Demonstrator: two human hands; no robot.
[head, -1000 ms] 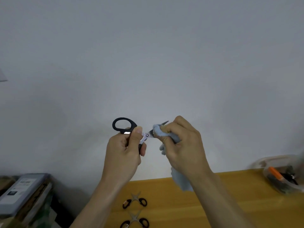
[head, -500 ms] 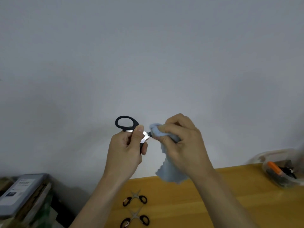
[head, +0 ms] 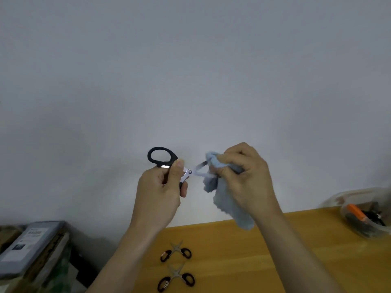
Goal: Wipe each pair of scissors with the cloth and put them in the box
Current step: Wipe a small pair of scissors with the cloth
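Note:
My left hand point(head: 160, 193) grips the handles of black-handled scissors point(head: 163, 158), held up in front of the wall with the blades spread apart. My right hand point(head: 245, 178) pinches a light blue cloth point(head: 230, 206) around the blade tips; the rest of the cloth hangs down. Two small black-handled scissors point(head: 176, 251) point(head: 175, 279) lie spread on the wooden table point(head: 275, 250) below. A clear plastic box point(head: 364, 214) at the right edge holds an orange-handled tool and dark items.
A grey box point(head: 31, 244) sits on stacked things at the lower left, beside the table. A plain white wall fills the upper view.
The scissor blades have spread apart, and my right hand with the cloth has slid out from near the pivot toward the blade tips. More of the blades shows now.

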